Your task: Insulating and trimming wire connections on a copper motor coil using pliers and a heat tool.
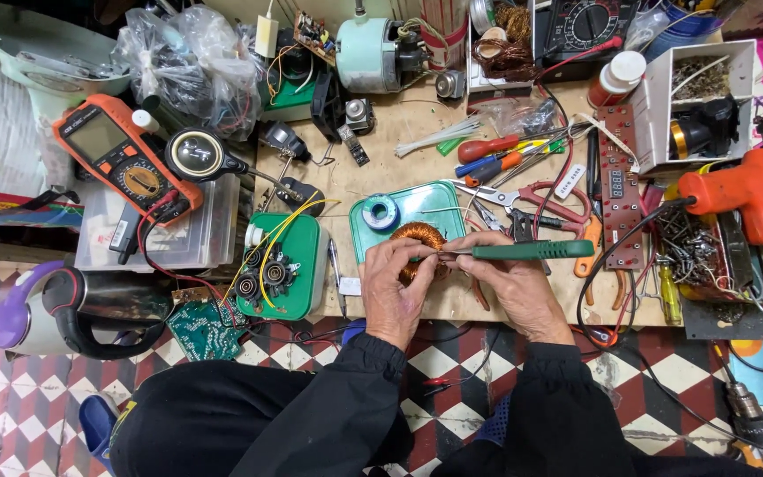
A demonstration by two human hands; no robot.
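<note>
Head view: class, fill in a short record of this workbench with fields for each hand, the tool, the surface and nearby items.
Left hand: left hand pinches the copper wire coil
Right hand: right hand holds a green-handled tool, its tip at the coil
Surface: wooden bench, cluttered
Under the coil: green tray with a solder spool
Nearby: orange multimeter at the left, orange drill at the right
</note>
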